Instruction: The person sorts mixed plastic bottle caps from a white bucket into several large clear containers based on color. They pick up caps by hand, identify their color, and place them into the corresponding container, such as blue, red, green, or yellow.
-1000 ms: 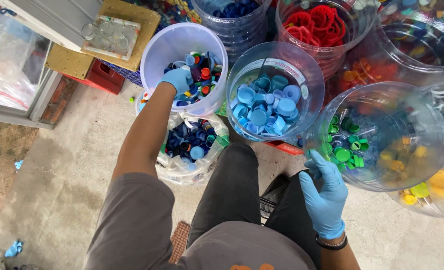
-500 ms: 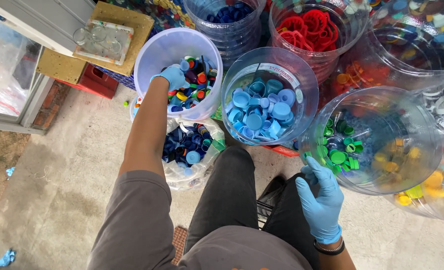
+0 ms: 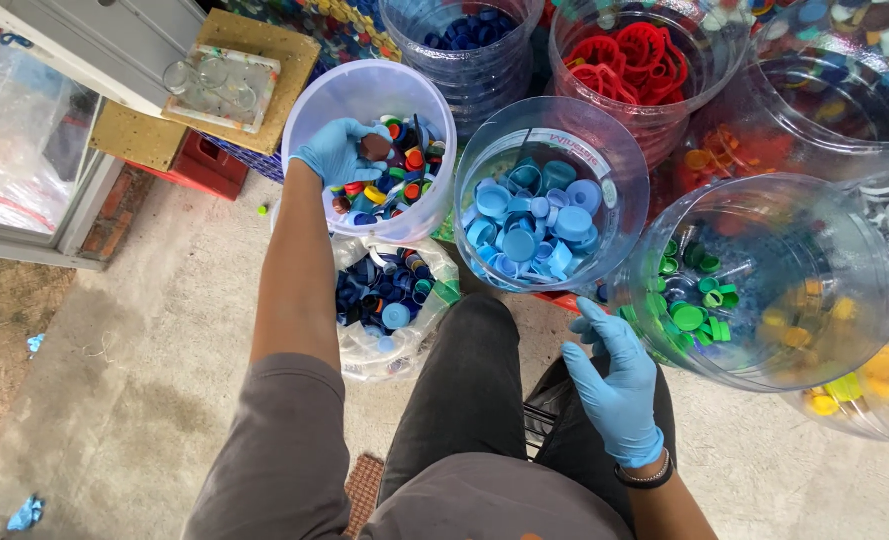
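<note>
**Spill and Clearance Notes: Mixed-Cap Bucket**

Left hand [image 3: 337, 152], blue-gloved, inside the white bucket [image 3: 317, 95] of mixed coloured caps; fingers pinched on a brown cap [image 3: 376, 146] just above the heap. Right hand [image 3: 615, 385], also gloved, spread and empty, hanging near the knee beside the clear tub of green caps [image 3: 765, 275].

Risks, as judged:
- Loose pinch: likely drop of the brown cap back among the mixed caps.
- Forearm pressed on the bucket rim: possible tipping toward the bag of dark blue caps [image 3: 385, 310] below.
- Wide sweep toward the tub of light blue caps [image 3: 540, 225]: likely knock against touching rims.

Clearance: containers packed rim to rim ahead and to the right. Open concrete floor [image 3: 145, 370] to the left and behind. Lift straight up before crossing any rim.
</note>
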